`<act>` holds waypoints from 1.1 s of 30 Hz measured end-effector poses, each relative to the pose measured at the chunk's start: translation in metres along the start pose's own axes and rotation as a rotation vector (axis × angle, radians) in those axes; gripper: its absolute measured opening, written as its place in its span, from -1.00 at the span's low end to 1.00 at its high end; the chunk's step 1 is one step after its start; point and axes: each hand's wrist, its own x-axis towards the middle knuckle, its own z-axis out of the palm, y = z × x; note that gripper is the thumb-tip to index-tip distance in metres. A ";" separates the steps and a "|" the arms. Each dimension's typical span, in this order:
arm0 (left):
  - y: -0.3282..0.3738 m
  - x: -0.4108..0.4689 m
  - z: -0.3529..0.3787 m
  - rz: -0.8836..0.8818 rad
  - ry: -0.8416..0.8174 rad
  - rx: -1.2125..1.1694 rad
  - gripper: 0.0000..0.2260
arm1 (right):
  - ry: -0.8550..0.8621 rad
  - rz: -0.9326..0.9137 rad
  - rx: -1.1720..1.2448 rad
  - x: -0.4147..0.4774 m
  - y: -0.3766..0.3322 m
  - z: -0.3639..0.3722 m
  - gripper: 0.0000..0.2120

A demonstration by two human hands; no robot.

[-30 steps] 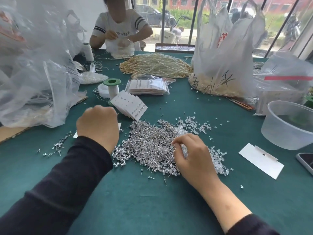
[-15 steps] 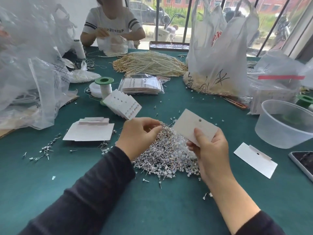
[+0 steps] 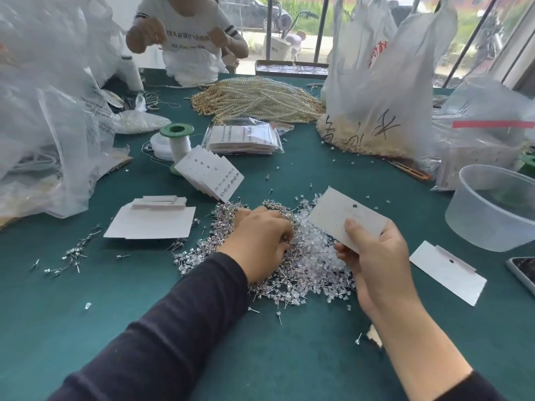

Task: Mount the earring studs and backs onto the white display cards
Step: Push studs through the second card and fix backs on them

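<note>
A heap of silver earring studs (image 3: 208, 250) lies mid-table, mixed on its right with clear plastic backs (image 3: 315, 256). My left hand (image 3: 260, 241) rests knuckles-up on the heap, fingers curled down into the studs; what they hold is hidden. My right hand (image 3: 373, 256) pinches a blank white display card (image 3: 335, 215) by its near edge, tilted above the backs. A stack of blank cards (image 3: 150, 224) lies to the left. Filled cards (image 3: 211, 175) stand fanned behind the heap.
A clear plastic tub (image 3: 492, 209) stands at the right, a loose card (image 3: 448, 270) and a phone (image 3: 524, 270) near it. Plastic bags (image 3: 385, 82) and pearl strings (image 3: 257, 96) fill the back. A green-capped spool (image 3: 178, 140) and a second person (image 3: 188, 41) are beyond.
My left hand dropped from beside the card onto the stud heap. My right hand, which picked the card up a second ago, keeps it raised.
</note>
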 end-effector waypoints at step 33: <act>0.007 0.000 -0.026 -0.313 0.261 -0.894 -0.88 | -0.299 -0.301 -0.195 0.012 0.002 0.016 -0.76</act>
